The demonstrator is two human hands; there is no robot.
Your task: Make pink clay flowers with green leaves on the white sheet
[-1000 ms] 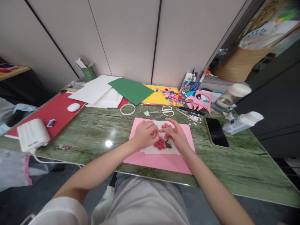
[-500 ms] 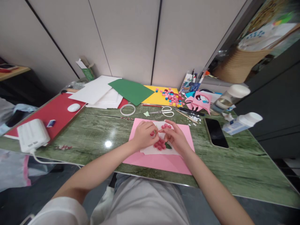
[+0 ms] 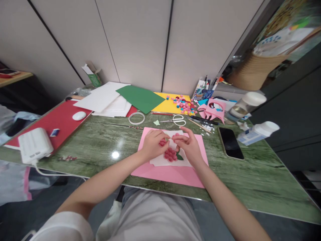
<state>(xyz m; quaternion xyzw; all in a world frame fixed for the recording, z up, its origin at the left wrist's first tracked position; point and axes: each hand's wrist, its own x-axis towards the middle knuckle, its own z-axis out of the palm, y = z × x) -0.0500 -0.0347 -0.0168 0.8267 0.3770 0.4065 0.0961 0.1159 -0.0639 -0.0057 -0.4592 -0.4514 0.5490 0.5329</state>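
Note:
My left hand [image 3: 154,143] is closed in a pinch over the upper left of a white paper [image 3: 160,161], next to a small cluster of pink rolled flowers [image 3: 163,142]. Opposite it, my right hand [image 3: 190,145] has its thumb and a finger drawn together, with another finger raised. What either pinch holds is too small to make out. Between and below the hands lies a larger pink flower cluster [image 3: 170,154] with a dark green leaf [image 3: 179,156] at its right. A pink sheet [image 3: 170,174] lies under the white paper. More pink flowers are partly hidden by my right fingers.
Scissors [image 3: 178,120], a tape roll [image 3: 136,118] and a pale green scrap [image 3: 156,123] lie beyond the paper. Many small coloured rolls [image 3: 187,108] sit on yellow paper. A phone [image 3: 230,143] and white bottle [image 3: 259,132] are at right, a power bank [image 3: 35,144] at left.
My fingertips have moved slightly apart, the right hand shifting a little to the right. More of the pink flowers by my left fingers now shows.

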